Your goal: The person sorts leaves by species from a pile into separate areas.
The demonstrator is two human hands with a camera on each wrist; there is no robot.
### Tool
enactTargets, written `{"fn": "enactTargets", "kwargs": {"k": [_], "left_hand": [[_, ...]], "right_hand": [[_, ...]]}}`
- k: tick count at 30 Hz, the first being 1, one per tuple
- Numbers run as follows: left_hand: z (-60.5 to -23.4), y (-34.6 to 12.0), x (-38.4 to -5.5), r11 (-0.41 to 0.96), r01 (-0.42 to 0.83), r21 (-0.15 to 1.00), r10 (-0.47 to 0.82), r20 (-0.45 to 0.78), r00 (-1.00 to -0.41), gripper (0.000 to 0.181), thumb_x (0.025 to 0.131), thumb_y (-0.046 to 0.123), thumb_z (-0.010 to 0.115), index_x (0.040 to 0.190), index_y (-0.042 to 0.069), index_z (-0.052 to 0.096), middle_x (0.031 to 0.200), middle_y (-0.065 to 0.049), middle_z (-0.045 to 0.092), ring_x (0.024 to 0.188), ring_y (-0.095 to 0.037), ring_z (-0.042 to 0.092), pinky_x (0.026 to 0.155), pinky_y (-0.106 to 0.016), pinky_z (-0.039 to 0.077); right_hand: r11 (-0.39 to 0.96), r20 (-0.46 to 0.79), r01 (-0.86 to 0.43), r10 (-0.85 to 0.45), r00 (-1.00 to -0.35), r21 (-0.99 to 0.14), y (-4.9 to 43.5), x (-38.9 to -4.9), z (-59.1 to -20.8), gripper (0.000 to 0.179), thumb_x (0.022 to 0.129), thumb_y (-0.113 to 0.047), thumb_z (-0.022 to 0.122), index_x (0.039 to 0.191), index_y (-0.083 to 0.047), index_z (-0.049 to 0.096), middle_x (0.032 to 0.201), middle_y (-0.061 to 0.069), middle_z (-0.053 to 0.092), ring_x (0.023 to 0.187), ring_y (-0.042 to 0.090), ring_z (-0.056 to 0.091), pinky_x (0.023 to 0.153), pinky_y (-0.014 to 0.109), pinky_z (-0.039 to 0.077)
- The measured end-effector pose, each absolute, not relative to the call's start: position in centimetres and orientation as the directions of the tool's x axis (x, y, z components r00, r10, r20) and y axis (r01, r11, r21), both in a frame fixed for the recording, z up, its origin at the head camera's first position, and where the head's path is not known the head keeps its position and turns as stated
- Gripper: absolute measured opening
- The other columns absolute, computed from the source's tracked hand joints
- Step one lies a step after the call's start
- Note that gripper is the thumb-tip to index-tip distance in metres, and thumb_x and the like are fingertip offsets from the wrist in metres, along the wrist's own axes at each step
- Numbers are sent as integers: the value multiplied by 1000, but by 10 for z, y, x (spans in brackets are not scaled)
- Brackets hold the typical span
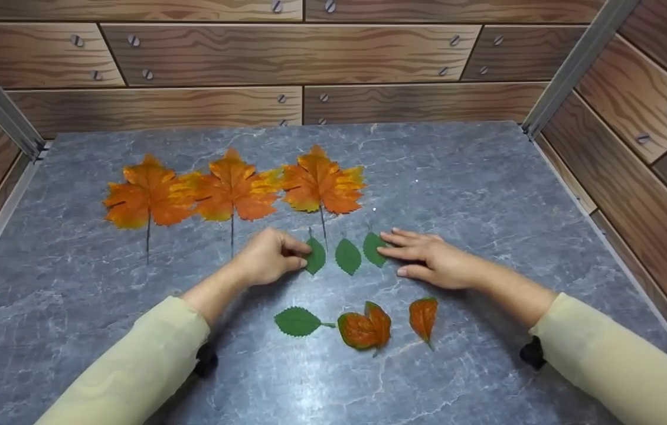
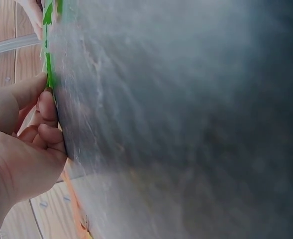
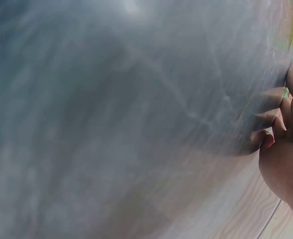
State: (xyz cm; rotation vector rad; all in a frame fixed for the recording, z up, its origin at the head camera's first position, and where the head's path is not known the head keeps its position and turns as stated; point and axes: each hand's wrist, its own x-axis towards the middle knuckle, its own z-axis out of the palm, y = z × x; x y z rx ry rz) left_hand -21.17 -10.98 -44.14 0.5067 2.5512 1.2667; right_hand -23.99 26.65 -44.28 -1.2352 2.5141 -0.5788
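Three small green leaves lie in a row on the table. My left hand (image 1: 270,257) pinches the edge of the left green leaf (image 1: 315,256) between thumb and forefinger; in the left wrist view the other fingers of that hand (image 2: 24,129) curl inward. The middle green leaf (image 1: 348,257) lies untouched between the hands. Stretched fingertips of my right hand (image 1: 437,258) rest on the right edge of the right green leaf (image 1: 374,249), hiding part of it. Only a sliver of green shows by the right hand (image 3: 290,124) in the right wrist view.
Behind the hands lie three orange maple leaves, left (image 1: 147,193), middle (image 1: 232,189) and right (image 1: 320,183), stems toward me. Nearer lie another green leaf (image 1: 298,321), overlapping orange-red leaves (image 1: 360,329) and a single orange-red leaf (image 1: 424,317). Wood-patterned walls (image 1: 292,56) enclose the grey table (image 1: 475,177).
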Motion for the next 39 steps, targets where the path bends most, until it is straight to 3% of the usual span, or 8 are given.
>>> {"fn": "enactTargets", "kwargs": {"k": [7,16,19,23,28,33,39], "left_hand": [[-441,-110,-209,564,189,804,415,-78,-907,25,96,5,78,120,6,82,120,-9,78,111,-22,71,95,-41,58],[-436,-113,-206,438,122,891,419,-82,-904,24,97,1,75,121,1,80,86,-6,73,60,-13,59,58,-25,51],[-432,-116,-201,406,149,902,490,-78,-868,19,96,3,76,115,0,80,89,-8,76,66,-15,64,61,-25,53],[-426,-121,-193,400,200,895,630,-109,-769,18,94,5,80,111,-1,80,96,-6,78,84,-15,68,76,-26,56],[-421,-123,-184,467,302,831,729,-168,-664,24,89,12,87,110,2,80,97,-2,76,84,-8,63,78,-23,54],[-421,-119,-178,526,406,747,747,-178,-641,27,85,21,92,106,8,81,97,1,71,83,-10,58,76,-25,50],[-423,-115,-174,542,498,677,762,-147,-631,23,80,17,95,97,13,80,96,1,63,87,-15,58,77,-29,49]], "right_hand": [[553,-69,-688,-800,-596,-470,265,-239,-444,53,109,-28,63,159,-18,52,171,8,33,159,36,24,122,71,20],[560,-76,-684,-796,-600,-467,265,-239,-443,53,109,-29,63,159,-18,52,171,8,33,159,37,23,122,71,19],[556,-72,-685,-798,-598,-471,265,-239,-442,53,109,-28,63,159,-16,52,171,9,34,159,37,24,122,70,20],[550,-64,-689,-801,-595,-472,265,-239,-441,52,108,-26,64,158,-15,53,170,10,35,158,37,25,122,70,21],[557,-70,-683,-796,-601,-473,266,-238,-440,52,108,-25,65,158,-16,53,170,9,35,159,37,25,122,70,21],[557,-67,-685,-796,-602,-469,266,-239,-441,52,108,-25,64,158,-16,53,170,9,35,158,37,25,123,69,20],[552,-59,-689,-798,-599,-470,266,-239,-442,53,108,-25,65,158,-16,53,170,10,35,158,38,25,123,69,20]]}}
